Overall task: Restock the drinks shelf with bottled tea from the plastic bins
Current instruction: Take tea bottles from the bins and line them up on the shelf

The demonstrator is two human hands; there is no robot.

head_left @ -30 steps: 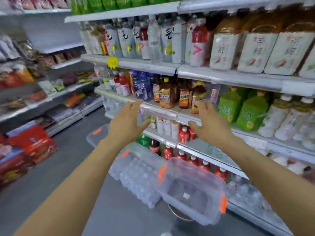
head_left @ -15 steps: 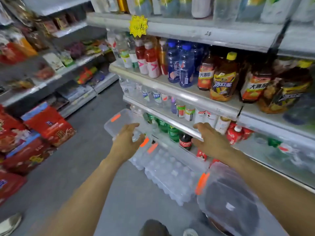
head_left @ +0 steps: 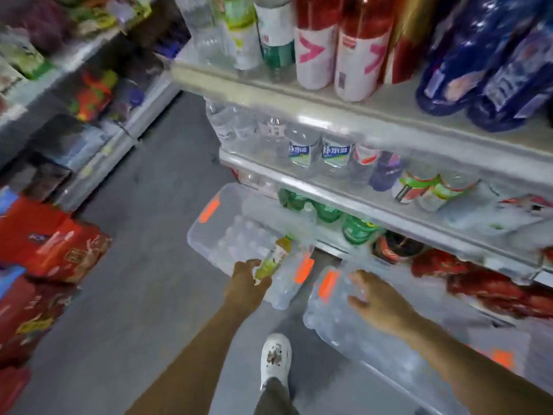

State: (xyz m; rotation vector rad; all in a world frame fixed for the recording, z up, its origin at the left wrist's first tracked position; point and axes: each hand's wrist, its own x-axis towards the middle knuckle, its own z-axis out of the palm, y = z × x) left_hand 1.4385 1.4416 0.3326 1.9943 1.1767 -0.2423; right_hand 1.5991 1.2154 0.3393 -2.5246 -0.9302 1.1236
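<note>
Left hand gripping tea bottle over left bin's rim; right hand spread over right bin; open aisle floor leftward.

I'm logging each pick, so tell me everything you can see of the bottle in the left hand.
The bottle is small, with a yellow-green label and an amber top; motion blur hides any print. It tilts, top up and to the right, over the left clear plastic bin. The left hand grips its lower end. Nothing else visibly touches it.
</note>
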